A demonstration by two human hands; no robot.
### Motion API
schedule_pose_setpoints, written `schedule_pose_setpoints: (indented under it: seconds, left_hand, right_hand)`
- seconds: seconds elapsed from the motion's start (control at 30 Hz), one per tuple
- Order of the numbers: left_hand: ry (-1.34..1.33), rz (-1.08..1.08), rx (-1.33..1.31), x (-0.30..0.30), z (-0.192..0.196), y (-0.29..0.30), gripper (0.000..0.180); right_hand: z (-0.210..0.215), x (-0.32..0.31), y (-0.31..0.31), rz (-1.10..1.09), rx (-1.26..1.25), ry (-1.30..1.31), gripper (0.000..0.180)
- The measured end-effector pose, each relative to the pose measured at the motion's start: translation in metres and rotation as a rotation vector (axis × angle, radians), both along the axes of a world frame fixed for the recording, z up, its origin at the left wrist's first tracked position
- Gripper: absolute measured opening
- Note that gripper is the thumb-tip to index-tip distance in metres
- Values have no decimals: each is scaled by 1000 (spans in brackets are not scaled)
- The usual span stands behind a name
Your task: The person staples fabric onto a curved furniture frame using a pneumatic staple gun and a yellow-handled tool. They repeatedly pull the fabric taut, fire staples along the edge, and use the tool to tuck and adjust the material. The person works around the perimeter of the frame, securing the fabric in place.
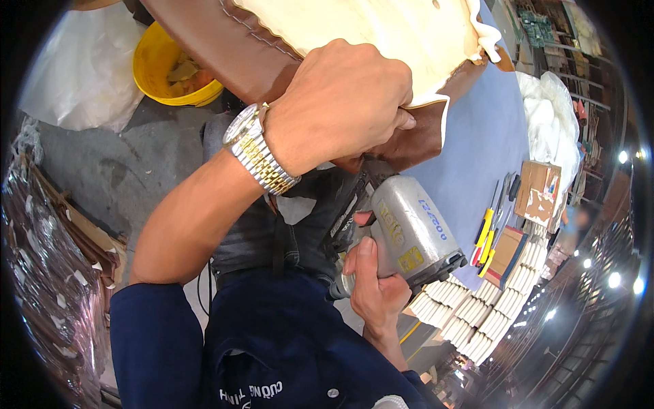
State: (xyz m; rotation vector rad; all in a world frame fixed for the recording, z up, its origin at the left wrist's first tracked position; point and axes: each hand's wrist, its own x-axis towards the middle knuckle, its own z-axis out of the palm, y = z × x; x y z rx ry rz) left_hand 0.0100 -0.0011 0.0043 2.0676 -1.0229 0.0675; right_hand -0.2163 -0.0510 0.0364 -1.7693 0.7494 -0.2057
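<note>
My left hand [340,102] presses down and pinches the edge of the brown leather cover [225,48], folding it over the pale wooden panel [381,34]; the fingers are closed tight on the fold. My right hand [371,290] is wrapped around the handle of the grey pneumatic stapler [409,232], which sits just under the fold, its nose hidden behind the leather, so I cannot tell if it touches.

I judge the work is somewhere in the middle: the leather already lies over the panel edge near my hand and a stitched seam runs along it, but I see no staples from here, and the loose white lining [487,37] at the far corner looks not yet fastened.

The piece rests on a table with a blue-grey top [477,129]. On it, to my right, lie rows of pale staple strips [477,307], some yellow-handled tools [485,235] and a small cardboard box [538,191]. On the concrete floor [102,163] stands a yellow bucket [153,68], near a white plastic bag [82,68].
</note>
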Motion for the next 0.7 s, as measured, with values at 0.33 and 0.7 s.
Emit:
schedule_pose_setpoints:
  seconds: [0.33, 0.7]
  left_hand:
    - [14, -12, -80, -3, -4, 3, 28]
    - [47, -118, 49, 8, 3, 7, 35]
  right_hand:
    - [3, 7, -5, 86, -175, 15, 45]
    - [3, 20, -22, 37, -12, -22, 23]
